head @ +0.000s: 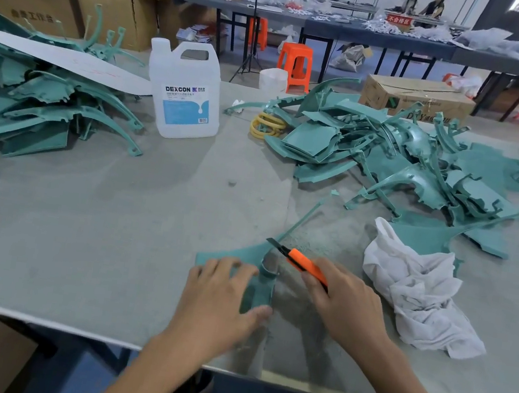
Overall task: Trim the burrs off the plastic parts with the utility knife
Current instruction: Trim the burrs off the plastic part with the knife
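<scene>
Head view: teal plastic part sits near the bench front edge, centre, with its long axis running away and right into a thin strip. On top, left hand, fingers flat, pressing it down. Just beside it, right hand curled round the orange utility knife, blade aimed far-left at the part's far end. Knife hand looks nearer the cut.

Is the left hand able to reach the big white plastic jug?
Probably, with a stretch: only bare grey table lies between the left hand and the white plastic jug.
</scene>
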Motion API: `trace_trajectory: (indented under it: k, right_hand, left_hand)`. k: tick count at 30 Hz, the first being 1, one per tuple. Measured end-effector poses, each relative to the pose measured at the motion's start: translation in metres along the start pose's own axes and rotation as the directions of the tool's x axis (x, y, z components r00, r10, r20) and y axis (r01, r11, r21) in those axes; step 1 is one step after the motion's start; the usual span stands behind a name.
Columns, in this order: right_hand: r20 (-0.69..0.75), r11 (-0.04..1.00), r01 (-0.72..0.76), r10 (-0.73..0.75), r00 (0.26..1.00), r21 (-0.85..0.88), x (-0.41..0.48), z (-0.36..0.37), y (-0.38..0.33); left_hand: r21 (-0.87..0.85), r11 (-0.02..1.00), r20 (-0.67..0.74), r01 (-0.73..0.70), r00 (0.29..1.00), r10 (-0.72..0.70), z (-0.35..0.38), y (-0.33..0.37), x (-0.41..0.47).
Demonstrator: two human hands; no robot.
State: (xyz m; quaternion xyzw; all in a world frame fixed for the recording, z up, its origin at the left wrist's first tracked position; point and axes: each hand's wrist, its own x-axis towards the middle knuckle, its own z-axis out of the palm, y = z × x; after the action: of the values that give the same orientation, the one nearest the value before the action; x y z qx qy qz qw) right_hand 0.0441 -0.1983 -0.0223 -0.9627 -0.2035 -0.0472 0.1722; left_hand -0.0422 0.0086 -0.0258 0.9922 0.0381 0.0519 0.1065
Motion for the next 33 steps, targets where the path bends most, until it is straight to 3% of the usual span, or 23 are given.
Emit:
trace_trajectory:
  k: [6, 16, 21, 27, 33]
  right_hand:
    - [-0.008, 0.998, -0.053, 0.053, 0.999, 0.029, -0.010, -0.010, 0.011]
    - [0.124, 0.997, 0.001, 0.009, 0.992, -0.082, -0.001, -0.011, -0.002]
    - [0.110, 0.995, -0.012, 0.023, 0.994, -0.096, 0.006, -0.013, 0.003]
    - [0.016, 0.961, -0.090, 0.097, 0.995, -0.261, 0.031, -0.022, 0.036]
    - [-0.058, 0.921, -0.116, 0.101, 0.993, -0.372, 0.039, -0.030, 0.039]
  left_hand:
    - [-0.011, 1.000, 0.213, 0.016, 0.977, -0.013, 0.002, -0.019, 0.026]
    - [0.067, 0.996, 0.231, 0.062, 0.970, -0.076, -0.015, 0.002, 0.032]
    - [0.145, 0.988, 0.245, 0.061, 0.965, -0.095, -0.021, 0.016, 0.031]
    - [0.323, 0.946, 0.265, -0.034, 0.963, -0.056, -0.033, 0.037, 0.034]
    - [0.408, 0.913, 0.284, -0.030, 0.954, -0.095, -0.038, 0.055, 0.033]
